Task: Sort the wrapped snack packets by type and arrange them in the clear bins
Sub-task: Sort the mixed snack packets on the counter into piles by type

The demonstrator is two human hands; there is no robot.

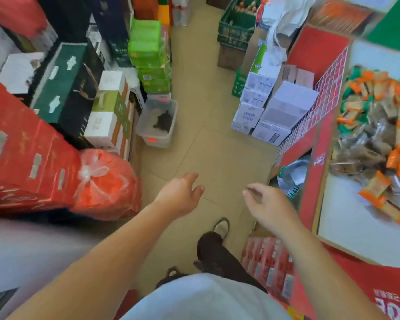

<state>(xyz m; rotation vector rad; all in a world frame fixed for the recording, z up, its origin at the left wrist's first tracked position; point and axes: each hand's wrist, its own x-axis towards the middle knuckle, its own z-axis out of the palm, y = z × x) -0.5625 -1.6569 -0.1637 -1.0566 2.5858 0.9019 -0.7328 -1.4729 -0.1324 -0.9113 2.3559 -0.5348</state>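
A heap of wrapped snack packets, orange, green and clear with brown contents, lies on a white table top at the right edge. My left hand and my right hand hang in the air over the tan floor, fingers relaxed, holding nothing. Both are well left of the packets. A clear plastic bin stands on the floor ahead, with something dark inside.
Red cartons and a red wrapped parcel crowd the left. Green boxes, white cartons, a green crate and a red wire grid line the narrow aisle. My foot is on the floor.
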